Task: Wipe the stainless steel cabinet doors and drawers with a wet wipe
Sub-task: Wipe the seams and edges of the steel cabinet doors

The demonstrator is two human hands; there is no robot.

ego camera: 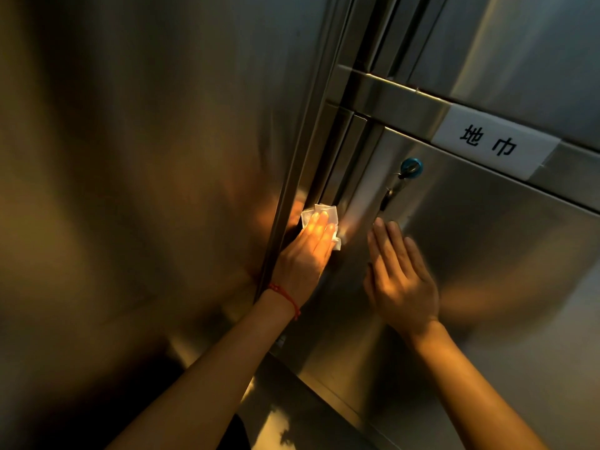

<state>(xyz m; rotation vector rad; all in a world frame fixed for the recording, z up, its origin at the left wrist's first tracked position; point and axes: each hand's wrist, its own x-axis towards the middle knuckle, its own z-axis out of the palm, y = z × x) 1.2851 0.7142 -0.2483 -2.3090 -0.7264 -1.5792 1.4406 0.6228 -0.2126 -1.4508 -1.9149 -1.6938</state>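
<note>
My left hand (303, 254) presses the wet wipe (319, 219) flat-fingered at the cabinet door (487, 238)'s left edge; right hand (401, 277) rests flat, fingers straight. Most of the door seemingly remains.

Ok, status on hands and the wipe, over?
Left hand flat, pressing wet wipe on door edge. Right hand flat on cabinet door. Key in lock above.

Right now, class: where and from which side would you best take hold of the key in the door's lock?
Pinch the key's blue round head, probably coming straight at the door from the front. The head sticks out from the flat steel, and the right hand rests flat just below it, nearer than the left hand pressing the wipe.
</note>
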